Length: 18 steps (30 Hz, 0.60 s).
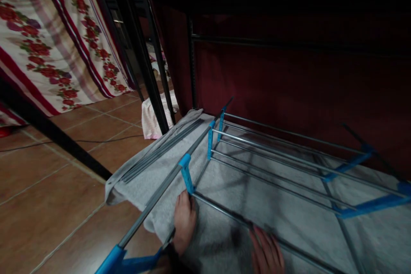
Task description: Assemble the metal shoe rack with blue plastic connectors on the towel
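A rack frame of grey metal rods (272,150) with blue plastic connectors (186,173) lies on a grey cloth (144,180) on the floor. My left hand (184,222) rests at the foot of a blue connector, fingers touching the rod that joins it; whether it grips the rod I cannot tell. My right hand (266,252) lies flat on the cloth at the bottom edge, fingers apart, just beside a rod. A bundle of loose dark rods (160,152) lies on the cloth to the left.
Terracotta floor tiles (58,171) spread to the left. A floral curtain (54,38) hangs at the back left. Black furniture legs (141,60) stand behind the rack, and a dark red fabric panel (289,81) rises right behind it. A pale striped cloth (150,115) lies by the legs.
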### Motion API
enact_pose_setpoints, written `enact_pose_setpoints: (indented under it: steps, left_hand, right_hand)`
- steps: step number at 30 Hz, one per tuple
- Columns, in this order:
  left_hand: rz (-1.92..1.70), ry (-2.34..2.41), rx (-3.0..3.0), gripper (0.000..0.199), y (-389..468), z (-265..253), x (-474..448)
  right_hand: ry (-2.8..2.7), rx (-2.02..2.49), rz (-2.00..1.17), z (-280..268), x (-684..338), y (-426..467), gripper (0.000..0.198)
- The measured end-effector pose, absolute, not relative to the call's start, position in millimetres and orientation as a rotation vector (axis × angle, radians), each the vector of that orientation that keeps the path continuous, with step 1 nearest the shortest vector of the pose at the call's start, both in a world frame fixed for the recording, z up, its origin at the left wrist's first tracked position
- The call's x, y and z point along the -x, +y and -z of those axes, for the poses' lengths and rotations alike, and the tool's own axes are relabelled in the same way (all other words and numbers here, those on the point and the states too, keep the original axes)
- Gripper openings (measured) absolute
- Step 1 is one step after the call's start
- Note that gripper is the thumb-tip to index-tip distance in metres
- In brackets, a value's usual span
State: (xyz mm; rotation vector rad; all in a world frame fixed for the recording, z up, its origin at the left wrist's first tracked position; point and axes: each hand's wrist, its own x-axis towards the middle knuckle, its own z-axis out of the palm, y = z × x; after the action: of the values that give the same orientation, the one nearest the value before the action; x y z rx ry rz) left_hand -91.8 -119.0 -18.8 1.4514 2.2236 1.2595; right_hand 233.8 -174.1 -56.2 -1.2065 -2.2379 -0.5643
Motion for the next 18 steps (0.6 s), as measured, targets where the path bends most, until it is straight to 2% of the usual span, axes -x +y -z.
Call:
enact_pose_setpoints:
  steps: [3, 8, 11, 18]
  left_hand:
    - [-1.249, 2.218, -1.416, 0.038, -120.0, 16.9, 89.8]
    - [-1.261, 2.213, -1.414, 0.037, -120.1, 16.3, 90.4]
    - [-1.258, 2.242, -1.396, 0.035, -119.5, 17.5, 91.2]
    - [-1.253, 2.264, -1.383, 0.032, -118.1, 20.2, 89.5]
  right_hand:
    - [-2.296, 1.252, 0.447, 52.2, -235.0, -157.4, 0.059]
    - [-2.38, 1.41, 0.288, 37.2, -220.1, -146.4, 0.04]
    - [-2.422, 1.425, 0.201, 27.6, -213.3, -142.1, 0.038]
    - [-2.449, 1.426, 0.205, 21.1, -208.6, -137.5, 0.036]
